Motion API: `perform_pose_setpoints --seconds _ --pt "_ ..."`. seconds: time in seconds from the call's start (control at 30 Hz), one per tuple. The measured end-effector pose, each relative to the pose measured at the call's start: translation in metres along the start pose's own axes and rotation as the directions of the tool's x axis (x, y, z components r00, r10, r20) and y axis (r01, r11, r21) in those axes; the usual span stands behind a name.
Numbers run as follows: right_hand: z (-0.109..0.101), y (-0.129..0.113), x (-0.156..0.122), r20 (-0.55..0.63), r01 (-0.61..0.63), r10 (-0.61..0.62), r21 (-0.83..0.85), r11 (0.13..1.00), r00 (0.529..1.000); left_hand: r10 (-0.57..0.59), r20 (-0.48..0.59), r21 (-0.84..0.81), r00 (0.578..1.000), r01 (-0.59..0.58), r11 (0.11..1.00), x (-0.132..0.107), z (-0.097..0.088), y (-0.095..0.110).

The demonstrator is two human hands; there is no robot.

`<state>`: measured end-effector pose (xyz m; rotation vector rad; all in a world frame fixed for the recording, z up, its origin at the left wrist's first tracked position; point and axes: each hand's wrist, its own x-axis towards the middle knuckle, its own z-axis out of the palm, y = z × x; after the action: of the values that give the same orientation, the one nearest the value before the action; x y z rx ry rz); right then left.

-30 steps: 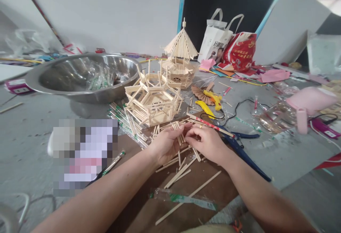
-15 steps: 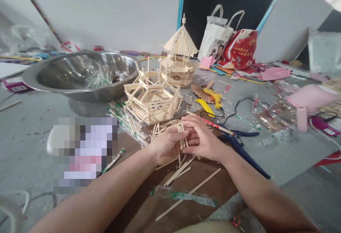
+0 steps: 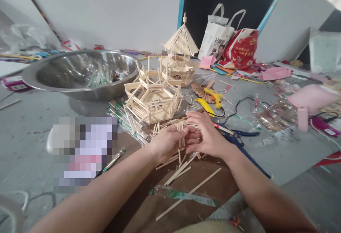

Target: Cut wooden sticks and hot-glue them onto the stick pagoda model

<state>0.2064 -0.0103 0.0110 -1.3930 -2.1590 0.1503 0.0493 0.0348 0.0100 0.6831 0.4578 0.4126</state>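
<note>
A small bundle of short wooden sticks (image 3: pixel 180 135) stands upright in my left hand (image 3: pixel 166 142), with the thumb across the front and the fingers behind. Just right of it, my right hand (image 3: pixel 205 135) is curved with thumb and fingers apart, holding nothing that I can see. Its fingertips are close to the left fingers; whether they touch I cannot tell. Loose sticks (image 3: pixel 181 172) lie below the hands on a brown board (image 3: pixel 213 186). Beyond the hands sits an open six-sided stick frame (image 3: pixel 153 98), with a roofed stick pavilion (image 3: pixel 181 44) behind it.
A steel basin (image 3: pixel 80 92) stands at the left behind wrapped chopsticks (image 3: pixel 125 119). At the right lie a yellow glue gun (image 3: pixel 214 98) with its cord and a blue-handled cutter (image 3: pixel 247 158). Bags (image 3: pixel 239 49) lean at the back. An empty wrapper (image 3: pixel 186 194) lies in front.
My right hand has moved slightly right, away from the stick bundle, and its fingers have opened wider. My left hand still holds the sticks in nearly the same place.
</note>
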Motion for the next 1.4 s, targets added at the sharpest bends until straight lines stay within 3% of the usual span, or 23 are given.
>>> perform_pose_setpoints --seconds 0.13,0.23,0.4,0.5,0.87,1.0,1.13,1.2,1.27,1.4 --pt "-0.025 0.024 -0.005 -0.092 -0.205 0.202 -0.030 0.978 0.975 0.065 -0.152 0.120 0.986 -0.047 0.992 -0.002 -0.005 0.017" --pt "-0.034 0.041 -0.009 -0.020 -0.345 0.345 -0.130 0.930 0.938 0.144 -0.219 0.164 0.965 -0.109 0.981 -0.003 -0.007 0.025" --pt "-0.029 0.050 -0.012 0.198 -0.322 0.382 -0.280 0.904 0.903 0.196 -0.305 0.208 0.932 -0.136 0.969 -0.004 -0.002 0.030" --pt "-0.025 0.048 -0.012 0.273 -0.285 0.383 -0.337 0.897 0.883 0.209 -0.293 0.215 0.933 -0.148 0.965 -0.005 -0.002 0.033" --pt "-0.016 0.043 -0.009 0.346 -0.284 0.529 -0.557 0.780 0.775 0.180 -0.254 0.203 0.950 -0.130 0.970 -0.002 -0.008 0.024" --pt "-0.020 0.035 -0.008 0.249 -0.387 0.495 -0.377 0.841 0.832 0.133 -0.267 0.160 0.954 -0.092 0.983 -0.001 -0.005 0.019" --pt "-0.013 0.013 -0.004 0.103 -0.453 0.446 0.052 0.890 0.889 0.070 -0.257 0.054 0.964 -0.058 0.997 0.001 -0.001 0.011" --pt "-0.005 0.000 -0.001 0.099 -0.455 0.446 0.266 0.850 0.890 0.056 -0.240 -0.011 0.969 -0.060 0.998 0.001 0.000 0.006" --pt "0.004 -0.009 0.002 0.168 -0.472 0.447 0.445 0.761 0.879 0.049 -0.219 -0.063 0.974 -0.065 0.996 0.002 0.000 0.001" --pt "0.014 -0.014 0.005 0.248 -0.514 0.473 0.615 0.598 0.846 0.038 -0.171 -0.133 0.984 -0.062 0.989 0.001 0.002 -0.002"
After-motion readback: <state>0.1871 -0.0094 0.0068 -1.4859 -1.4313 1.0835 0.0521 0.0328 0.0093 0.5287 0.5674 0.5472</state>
